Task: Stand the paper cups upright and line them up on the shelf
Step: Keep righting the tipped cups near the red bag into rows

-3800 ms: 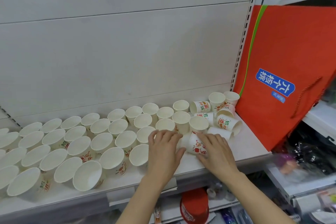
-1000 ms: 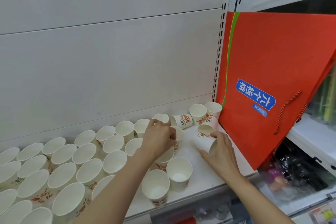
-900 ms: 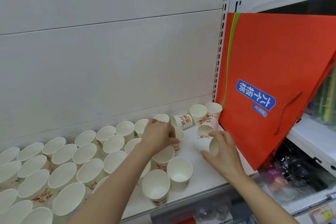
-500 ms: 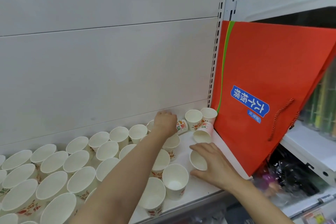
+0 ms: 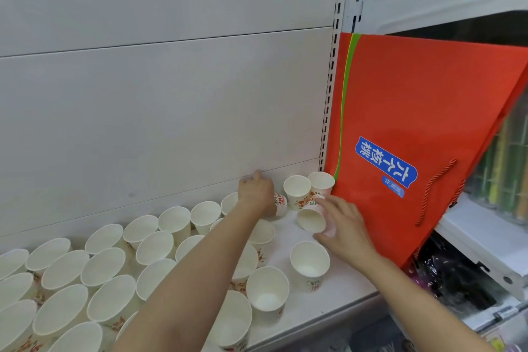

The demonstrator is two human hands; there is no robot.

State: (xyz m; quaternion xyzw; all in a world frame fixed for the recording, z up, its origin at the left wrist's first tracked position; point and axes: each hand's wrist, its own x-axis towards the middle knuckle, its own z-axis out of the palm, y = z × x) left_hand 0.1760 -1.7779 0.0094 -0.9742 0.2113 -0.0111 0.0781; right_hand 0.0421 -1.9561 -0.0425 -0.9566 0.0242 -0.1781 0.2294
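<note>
White paper cups (image 5: 154,247) were stood upright in rows on the shelf (image 5: 337,291), mouths up. One printed cup (image 5: 281,202) lay on its side near the back panel (image 5: 171,111), and the left hand (image 5: 257,194) was curled over it. Another tipped cup (image 5: 313,216) was held by the right hand (image 5: 343,228), fingers and thumb wrapped round its wall, mouth turned to the viewer. Two upright cups (image 5: 297,190) were seen just behind, beside a red paper bag (image 5: 414,123) leaned at the shelf's right end.
</note>
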